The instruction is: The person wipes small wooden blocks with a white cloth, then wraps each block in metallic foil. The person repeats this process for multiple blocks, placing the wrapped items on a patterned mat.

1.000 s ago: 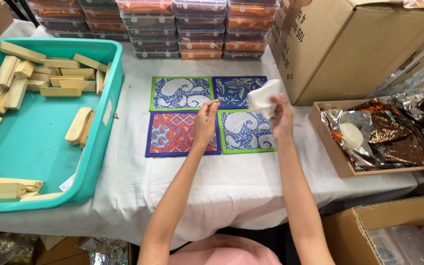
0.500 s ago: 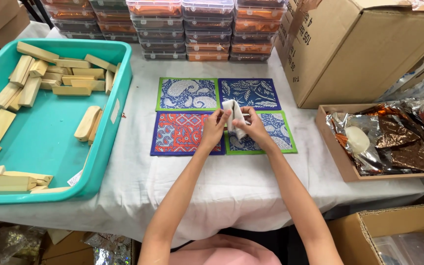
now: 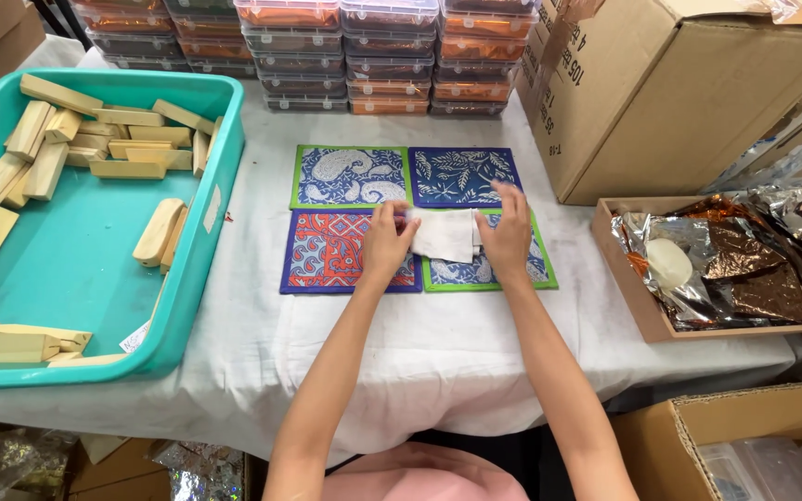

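Note:
Four patterned square mats lie in a two-by-two block on the white tablecloth: a green-edged blue paisley mat [image 3: 349, 175], a dark blue leaf mat [image 3: 461, 174], a red and blue mat [image 3: 327, 254] and a green-edged blue mat [image 3: 522, 269]. A folded white cloth [image 3: 445, 233] rests flat across the seam of the two near mats. My left hand [image 3: 387, 238] holds its left edge and my right hand [image 3: 508, 232] presses on its right edge.
A teal tub [image 3: 199, 241] with several wooden blocks stands at the left. Stacked plastic boxes [image 3: 364, 56] line the back. A large cardboard box [image 3: 670, 93] is at the back right, with a shallow tray of foil wrappers [image 3: 726, 264] in front of it.
The white cloth was in my raised right hand at the right; both hands brought it to the middle and laid it flat on the near mats.

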